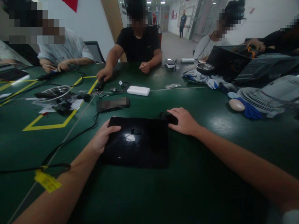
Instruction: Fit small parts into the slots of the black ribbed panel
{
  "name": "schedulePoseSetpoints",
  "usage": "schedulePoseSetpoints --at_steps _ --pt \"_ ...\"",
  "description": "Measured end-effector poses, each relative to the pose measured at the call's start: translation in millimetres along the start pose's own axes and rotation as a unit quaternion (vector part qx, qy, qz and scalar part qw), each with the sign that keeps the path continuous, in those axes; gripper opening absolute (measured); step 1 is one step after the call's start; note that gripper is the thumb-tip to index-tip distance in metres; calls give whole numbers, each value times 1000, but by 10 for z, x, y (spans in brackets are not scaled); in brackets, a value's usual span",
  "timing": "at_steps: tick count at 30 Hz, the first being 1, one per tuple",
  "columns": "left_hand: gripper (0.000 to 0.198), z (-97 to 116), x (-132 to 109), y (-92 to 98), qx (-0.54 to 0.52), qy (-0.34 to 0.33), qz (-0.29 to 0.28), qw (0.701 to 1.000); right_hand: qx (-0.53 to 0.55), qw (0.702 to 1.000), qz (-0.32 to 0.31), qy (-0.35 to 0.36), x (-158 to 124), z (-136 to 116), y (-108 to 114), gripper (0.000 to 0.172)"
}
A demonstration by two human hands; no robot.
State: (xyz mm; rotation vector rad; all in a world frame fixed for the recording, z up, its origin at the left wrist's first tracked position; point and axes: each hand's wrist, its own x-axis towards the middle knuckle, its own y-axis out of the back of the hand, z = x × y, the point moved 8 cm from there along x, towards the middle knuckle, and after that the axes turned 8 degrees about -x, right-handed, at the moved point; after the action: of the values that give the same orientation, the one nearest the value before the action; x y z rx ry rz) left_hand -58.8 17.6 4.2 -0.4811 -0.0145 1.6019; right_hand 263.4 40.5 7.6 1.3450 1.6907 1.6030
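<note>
A glossy black flat panel (149,146) lies in front of me, with a small dark rectangular piece (136,131) near the middle of its upper face. My left hand (104,137) grips the panel's left edge, thumb on top and the other fingers hidden underneath. By the far right corner, my right hand (183,121) has its thumb and fingers on either side of a small black part (165,117). That part's kind is too dark to make out, and I cannot tell whether it touches the panel.
Beyond the panel are a black device (113,104) with a cable and a white power bank (138,90). Metal bowl (57,92) and loose parts sit left; a fan (261,96) and gloves (251,109) right. A yellow-tagged cable (48,180) crosses my left forearm. People sit around the table.
</note>
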Motion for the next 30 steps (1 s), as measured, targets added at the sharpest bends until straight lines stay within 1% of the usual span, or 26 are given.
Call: schedulePoseSetpoints --at_steps 2,3,5,8,10,12,14,17,19,21,23,25,27,29,30 --pt "43 -4 9 3 7 -4 0 1000 13 1000 -19 6 56 3 -69 50" --pt "44 -7 13 0 9 -7 -2 1000 19 1000 -15 3 74 13 -83 46" --pt "46 -14 16 -15 7 -15 -4 1000 37 999 19 -13 83 38 -68 43" --pt "46 -22 12 -31 5 -32 12 999 98 989 99 -54 38 97 24 39" --pt "46 -26 6 -46 9 -40 29 999 155 972 145 -97 -8 164 79 37" --pt "44 -22 -1 -74 16 -47 42 998 205 954 176 -134 -42 225 104 39" --pt "40 -2 -6 -111 20 -55 52 997 244 936 200 -155 -59 271 112 40" --pt "37 19 14 -185 30 -56 62 996 272 910 248 -190 -93 369 129 42" --pt "38 18 60 -257 37 -52 60 996 276 895 274 -218 -126 448 134 51" --pt "38 17 134 -346 39 -56 49 996 277 888 283 -233 -149 501 133 64" --pt "38 20 226 -439 36 -71 37 996 281 888 278 -234 -153 523 125 73" --pt "39 14 317 -509 29 -84 32 996 290 890 267 -231 -145 529 106 72" --pt "39 -2 387 -550 21 -93 34 995 312 885 256 -234 -126 539 70 66" --pt "39 -20 422 -564 14 -99 36 994 352 869 243 -246 -99 557 26 61" --pt "40 -29 429 -563 12 -102 37 994 385 855 234 -255 -83 566 0 58"
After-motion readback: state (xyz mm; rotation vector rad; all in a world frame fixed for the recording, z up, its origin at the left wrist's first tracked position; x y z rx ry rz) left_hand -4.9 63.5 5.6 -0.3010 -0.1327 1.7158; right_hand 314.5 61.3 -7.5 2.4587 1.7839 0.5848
